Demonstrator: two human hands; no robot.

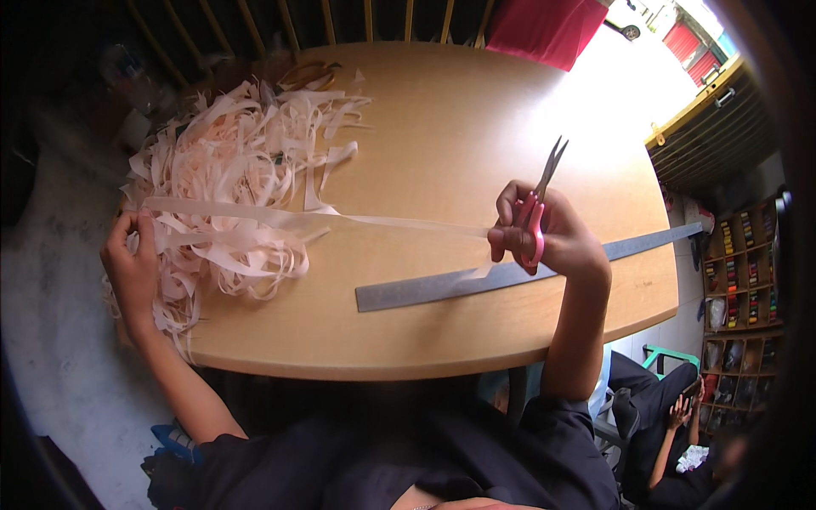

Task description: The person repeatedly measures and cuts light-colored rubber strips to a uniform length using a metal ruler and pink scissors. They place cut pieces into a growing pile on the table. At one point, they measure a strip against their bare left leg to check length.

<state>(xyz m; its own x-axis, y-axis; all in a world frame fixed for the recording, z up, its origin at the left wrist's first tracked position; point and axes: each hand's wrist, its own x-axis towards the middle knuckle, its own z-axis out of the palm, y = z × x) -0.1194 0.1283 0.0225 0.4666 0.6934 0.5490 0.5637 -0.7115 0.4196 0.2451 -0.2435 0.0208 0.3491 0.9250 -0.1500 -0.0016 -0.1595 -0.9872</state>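
Note:
A long pale peach fabric strip (391,223) is stretched across the table between my two hands. My left hand (132,246) pinches one end beside a tangled heap of similar strips (229,161). In my right hand (552,234) are pink-handled scissors (537,223), their blades pointing up and slightly parted. The same hand pinches the strip's other end between thumb and finger, and a short tail hangs below it. Under that hand a long grey metal ruler (425,289) lies slantwise on the table.
The wooden table (408,340) has a rounded near edge. Dark railings stand behind it, with a red cloth (544,30) at the far edge. To the right are a shelf of colourful spools (741,263), a green stool (667,355) and a seated person (671,442).

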